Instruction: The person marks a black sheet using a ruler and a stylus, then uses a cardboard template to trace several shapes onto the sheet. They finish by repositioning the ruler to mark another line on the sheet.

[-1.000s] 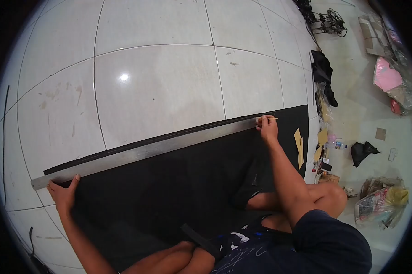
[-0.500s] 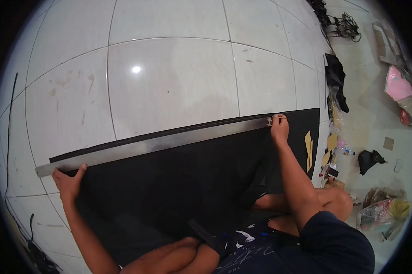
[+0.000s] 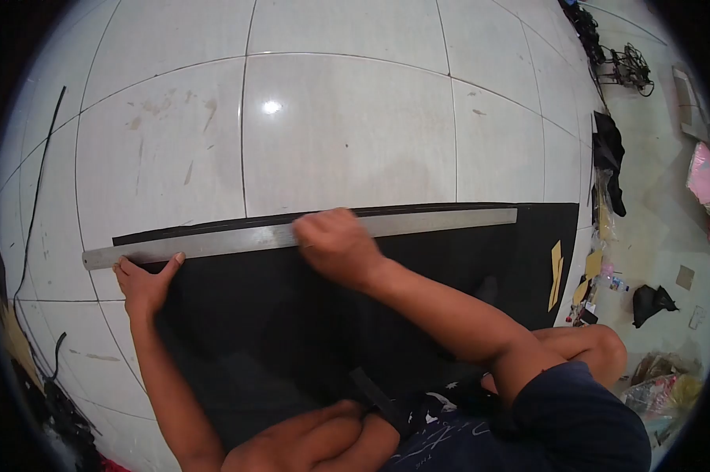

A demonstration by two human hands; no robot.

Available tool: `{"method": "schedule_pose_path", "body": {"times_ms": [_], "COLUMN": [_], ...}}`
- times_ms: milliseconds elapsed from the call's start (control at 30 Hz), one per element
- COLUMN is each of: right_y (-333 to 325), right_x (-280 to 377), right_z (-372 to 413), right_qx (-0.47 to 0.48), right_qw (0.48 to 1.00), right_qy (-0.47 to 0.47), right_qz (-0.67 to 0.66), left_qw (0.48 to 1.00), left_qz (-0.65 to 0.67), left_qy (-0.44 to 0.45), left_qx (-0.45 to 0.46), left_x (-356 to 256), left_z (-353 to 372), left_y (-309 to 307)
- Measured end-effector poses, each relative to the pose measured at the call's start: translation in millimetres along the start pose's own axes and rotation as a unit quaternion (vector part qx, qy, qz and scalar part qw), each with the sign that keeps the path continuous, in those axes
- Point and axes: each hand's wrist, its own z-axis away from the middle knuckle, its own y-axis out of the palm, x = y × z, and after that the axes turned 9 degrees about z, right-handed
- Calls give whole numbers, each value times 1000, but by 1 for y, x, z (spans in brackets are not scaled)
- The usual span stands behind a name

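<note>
A long metal ruler (image 3: 441, 223) lies along the far edge of a black sheet of material (image 3: 245, 338), its left end sticking out past the sheet onto the tiles. My left hand (image 3: 145, 287) presses near that end, thumb and fingers spread apart along the ruler's near edge. Around the ruler's middle is my right hand (image 3: 335, 242), closed and slightly blurred, covering part of the metal. Half a second ago a thin yellowish stick showed in its fingers; the fist now hides it. A dark strip of the sheet shows beyond the ruler.
Pale cardboard strips (image 3: 556, 275) lie on the sheet's right side. Farther right are a black plastic bag (image 3: 652, 304), a pink item (image 3: 705, 175), tangled black cable (image 3: 630, 69) and clear plastic wrapping. My bent legs (image 3: 331, 433) rest at the near edge. White tiles (image 3: 347, 134) stretch beyond.
My right hand has swept left from the ruler's right end to its middle. My left hand stays at the ruler's left end. The camera view has shifted a little.
</note>
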Motion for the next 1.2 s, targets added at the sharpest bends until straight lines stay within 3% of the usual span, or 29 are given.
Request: {"method": "schedule_pose_path", "body": {"times_ms": [100, 300, 400, 500, 567, 700, 733, 833, 933, 1000, 1067, 1133, 1200], "right_y": [36, 99, 141, 148, 144, 95, 70, -5, -89, -135, -187, -230, -246], "right_x": [38, 109, 140, 164, 152, 69, 41, -42, -103, -150, -183, -195, -211], "right_z": [-44, -121, -153, -174, -170, -123, -103, -43, 6, 39, 63, 89, 124], "right_qx": [-35, -12, -27, 20, 10, -2, 76, 163, 305, 350, 371, 303, 311], "right_qw": [995, 987, 977, 980, 974, 960, 961, 949, 927, 909, 907, 935, 934], "right_qy": [-76, -144, -193, -192, -201, -256, -260, -271, -208, -200, -152, -55, 11], "right_qz": [-58, -74, -84, -54, -105, -109, -60, -2, 69, 111, 126, 175, 173], "left_qw": [1000, 999, 998, 994, 994, 1000, 999, 999, 999, 999, 999, 999, 999], "left_qz": [11, 33, -41, -57, -54, 18, 21, 28, 33, 26, 28, 44, 47], "left_qy": [9, 11, 55, 87, 80, -20, -24, -30, -26, -35, -21, 2, 3], "left_qx": [-2, -19, -1, 45, 50, 4, 4, 4, 3, 8, 2, -25, -9], "left_x": [-1, 4, 29, 32, 30, -7, -10, -12, -11, -10, -10, -4, 0], "left_z": [2, 1, -21, -28, -24, 7, 11, 15, 15, 14, 11, 8, 5], "left_y": [-1, 4, 22, 21, 17, -5, -7, -12, -9, -9, -6, -2, -6]}}
